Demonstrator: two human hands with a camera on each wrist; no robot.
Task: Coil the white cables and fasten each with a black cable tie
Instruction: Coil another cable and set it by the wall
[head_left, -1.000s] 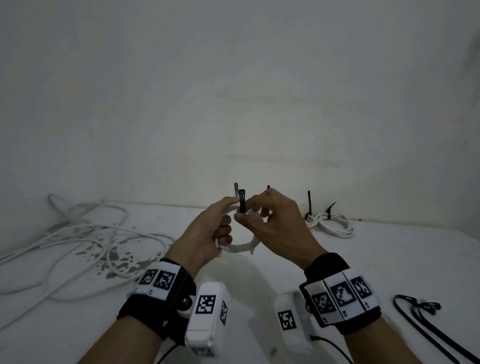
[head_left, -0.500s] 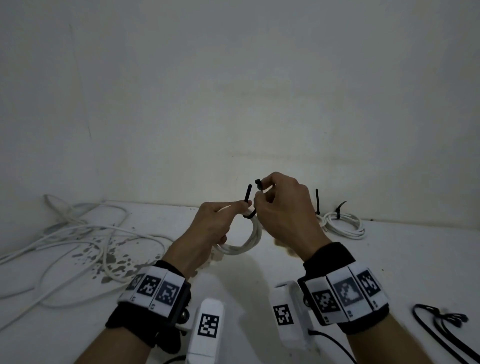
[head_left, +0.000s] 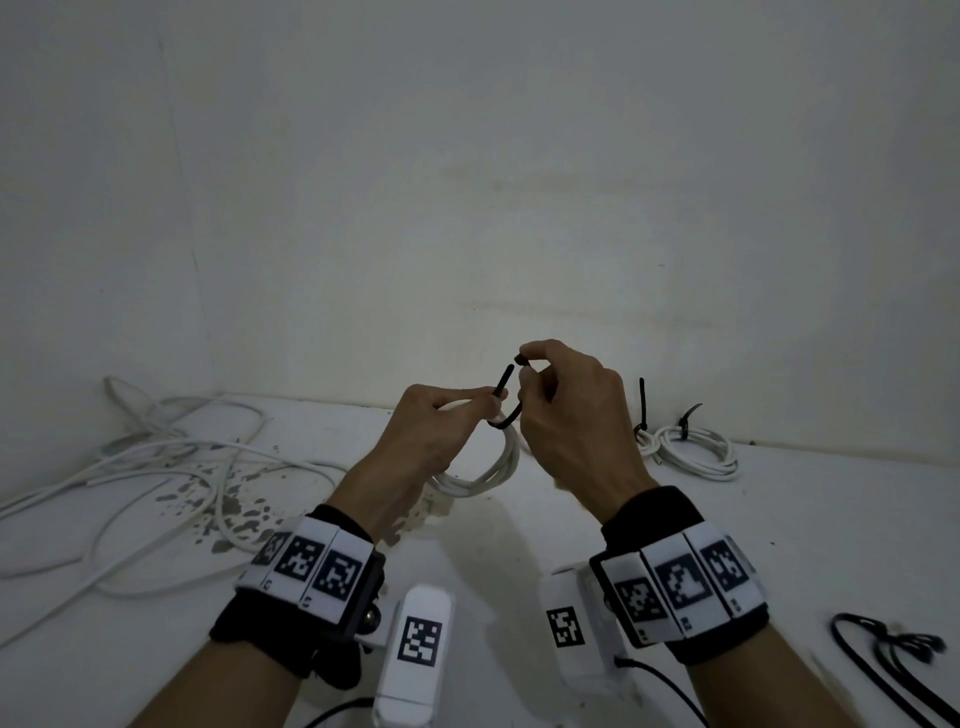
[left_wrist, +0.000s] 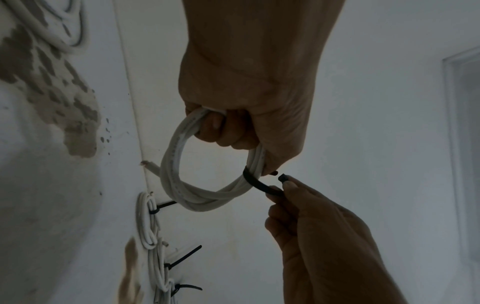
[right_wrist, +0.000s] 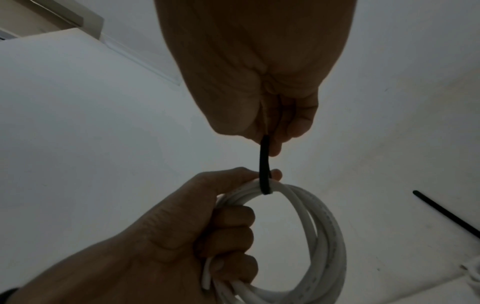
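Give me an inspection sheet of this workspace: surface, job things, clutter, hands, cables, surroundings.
Surface: white table, stained patch at left.
Job's things: white coil with black cable tie looped round it, ends not yet joined; tied coils by the wall.
Clutter: black cords at right.
Grippers: left hand grips the coil and one tie end; right hand pinches the tie's other end.
Cables: loose white cables at left.
Surroundings: plain white wall.

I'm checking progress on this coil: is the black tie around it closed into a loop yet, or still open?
Still open. The black tie hooks under the coil, but its two ends stand apart: the right hand pinches the head end, the left hand the tail.
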